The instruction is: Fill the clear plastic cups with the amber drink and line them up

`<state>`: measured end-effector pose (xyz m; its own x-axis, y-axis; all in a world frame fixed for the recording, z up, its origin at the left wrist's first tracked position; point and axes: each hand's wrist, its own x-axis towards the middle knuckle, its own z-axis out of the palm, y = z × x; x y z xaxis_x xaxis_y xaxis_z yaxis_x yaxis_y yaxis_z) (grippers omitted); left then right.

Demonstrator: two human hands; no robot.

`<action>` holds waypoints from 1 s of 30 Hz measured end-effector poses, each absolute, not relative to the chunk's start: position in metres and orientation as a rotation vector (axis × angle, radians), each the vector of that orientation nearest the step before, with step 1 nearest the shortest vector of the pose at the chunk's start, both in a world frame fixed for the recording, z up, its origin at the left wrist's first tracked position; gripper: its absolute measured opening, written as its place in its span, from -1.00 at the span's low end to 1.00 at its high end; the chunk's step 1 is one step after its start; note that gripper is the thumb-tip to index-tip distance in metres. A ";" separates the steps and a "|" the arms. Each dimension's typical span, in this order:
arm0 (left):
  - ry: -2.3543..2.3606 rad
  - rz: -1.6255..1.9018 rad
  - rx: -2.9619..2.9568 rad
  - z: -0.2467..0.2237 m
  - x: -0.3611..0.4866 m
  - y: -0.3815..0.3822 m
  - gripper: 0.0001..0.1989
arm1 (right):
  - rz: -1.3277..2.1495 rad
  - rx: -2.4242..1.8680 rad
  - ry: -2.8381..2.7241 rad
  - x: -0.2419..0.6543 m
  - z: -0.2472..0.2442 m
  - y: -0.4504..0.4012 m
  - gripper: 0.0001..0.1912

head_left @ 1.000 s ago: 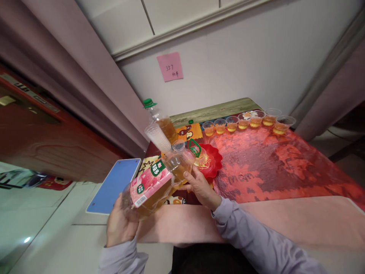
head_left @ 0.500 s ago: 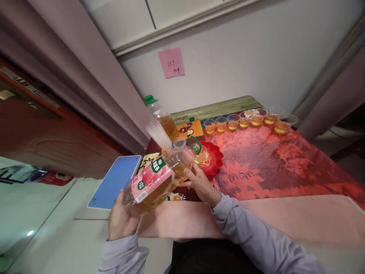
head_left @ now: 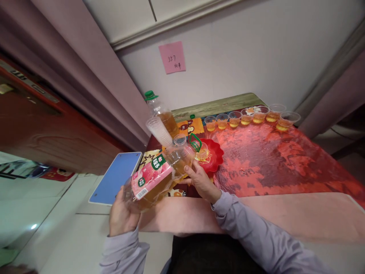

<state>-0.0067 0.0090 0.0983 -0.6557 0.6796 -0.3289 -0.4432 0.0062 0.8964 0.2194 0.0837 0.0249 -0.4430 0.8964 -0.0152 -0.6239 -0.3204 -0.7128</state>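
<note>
A large clear juice bottle [head_left: 155, 177] with a pink label lies tilted in both my hands, its neck toward the red scalloped plate [head_left: 218, 156]. My left hand [head_left: 124, 213] is wrapped round its base. My right hand [head_left: 201, 180] grips it near the shoulder, thumb on top. A green handle ring [head_left: 195, 143] hangs at the neck. Beyond the neck a clear plastic cup [head_left: 202, 151] stands on the plate, partly hidden by the bottle; the juice level in it is hard to make out. Another clear cup [head_left: 180, 140] is just behind the bottle.
A stack of clear cups [head_left: 159, 131] leans before a second, green-capped juice bottle [head_left: 167, 120]. A row of several cups with amber juice [head_left: 234, 120] lines the table's back. A loose green cap [head_left: 192, 116] lies nearby. A blue board [head_left: 115, 177] is at left.
The view has shifted slightly. Both hands keep their hold on the tilted bottle, which stays in nearly the same place over the plate.
</note>
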 end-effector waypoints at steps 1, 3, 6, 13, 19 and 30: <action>1.465 1.759 0.260 0.098 -0.008 0.008 -0.69 | 1.911 -0.512 -0.789 0.219 0.025 0.083 -0.18; 1.453 1.738 0.270 0.098 -0.010 0.007 -0.71 | 1.910 -0.512 -0.787 0.219 0.025 0.083 -0.18; 1.455 1.716 0.265 0.099 -0.011 0.007 -0.72 | 1.906 -0.518 -0.790 0.220 0.026 0.083 -0.18; 1.434 1.758 0.257 0.095 -0.013 0.006 -0.70 | 1.911 -0.523 -0.791 0.220 0.025 0.083 -0.18; 1.477 1.764 0.263 0.091 -0.012 0.007 -0.70 | 1.920 -0.523 -0.772 0.219 0.024 0.084 -0.20; 1.442 1.733 0.230 0.090 -0.013 0.010 -0.66 | 1.911 -0.542 -0.783 0.220 0.022 0.084 -0.26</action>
<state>-0.0132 0.0097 0.0902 -0.6240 0.6930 -0.3611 -0.4809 0.0237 0.8765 0.2202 0.0844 0.0221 -0.4360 0.8991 -0.0391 -0.6131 -0.3285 -0.7184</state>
